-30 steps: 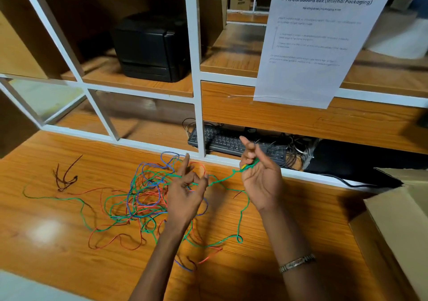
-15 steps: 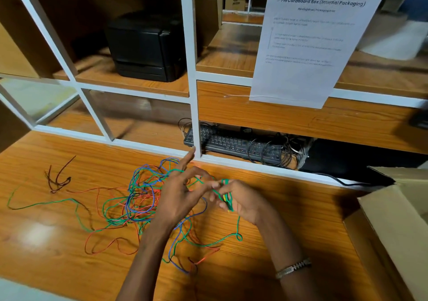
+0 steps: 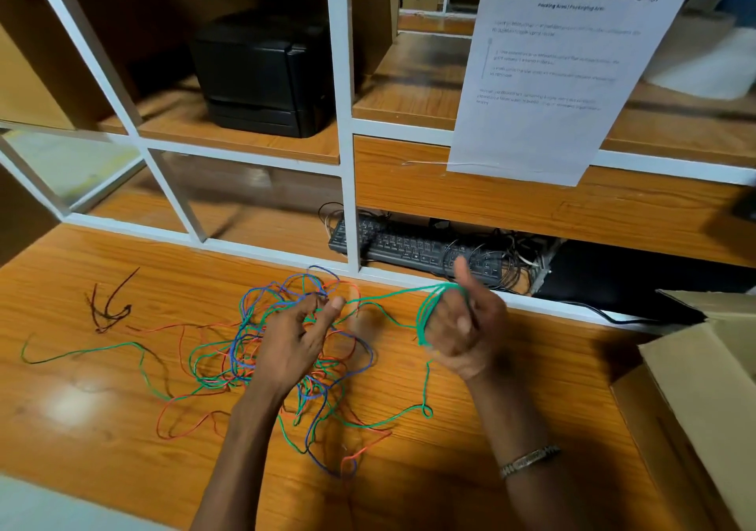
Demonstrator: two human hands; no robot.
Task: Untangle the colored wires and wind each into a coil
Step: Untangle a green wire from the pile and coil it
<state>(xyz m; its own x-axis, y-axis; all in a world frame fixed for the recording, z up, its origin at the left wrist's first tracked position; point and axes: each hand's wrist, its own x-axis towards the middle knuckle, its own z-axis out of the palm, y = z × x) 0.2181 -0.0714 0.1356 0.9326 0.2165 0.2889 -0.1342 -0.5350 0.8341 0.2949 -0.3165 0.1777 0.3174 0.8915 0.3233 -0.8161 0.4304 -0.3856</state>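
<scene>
Wooden table (image 3: pixel 102 440), orange-brown, carrying a loose tangle of wires (image 3: pixel 282 363) in green, blue and red, spread across its middle. Right hand (image 3: pixel 460 326) raised above the table, thumb up, fingers curled, holding several turns of green wire (image 3: pixel 425 316) looped round the fingers; 1 green strand runs from these loops leftward to the left hand, another drops from the loops to the table and ends in a small loop near the tangle's right edge. Left hand (image 3: pixel 300 336) over the tangle, thumb and fingertips pinching the green strand, remaining fingers loosely bent. Metal bracelet (image 3: pixel 527 460) on the right wrist. 1 dark brown wire (image 3: pixel 108 307), apart from the tangle, lying at the table's left. Cardboard box (image 3: pixel 703 399) at the right edge, flap open. Behind the white frame: black keyboard (image 3: pixel 409 246) on the low shelf, black printer (image 3: pixel 262 76) on the shelf above, printed sheet (image 3: pixel 560 68) hanging at upper right.
</scene>
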